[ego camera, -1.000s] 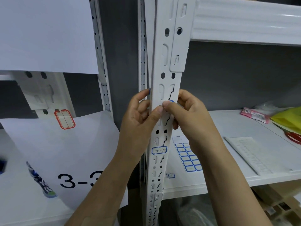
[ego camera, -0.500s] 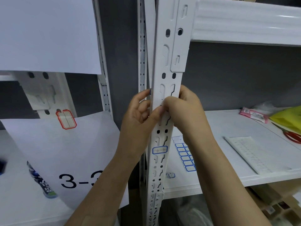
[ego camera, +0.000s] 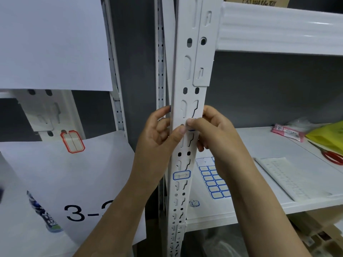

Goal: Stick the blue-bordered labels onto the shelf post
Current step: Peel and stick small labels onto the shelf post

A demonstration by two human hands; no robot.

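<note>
The white slotted shelf post stands upright in the middle. My left hand grips its left edge, thumb pressed on the front face. My right hand wraps the right edge and its thumb pinches a blue-bordered label against the post; only a sliver of blue border shows under the thumbs. Lower on the post sits a second blue-bordered label, stuck flat. A sheet of blue-bordered labels lies on the white shelf behind the post.
A crumpled blue label lies near the shelf's front edge. A white backing sheet, red scissors, yellow bag and pink packet lie to the right. Left: a red-bordered label and paper sign.
My right thumb has slid left to meet the left thumb over the label, which is now almost fully covered. Both hands stay at the same height on the post.
</note>
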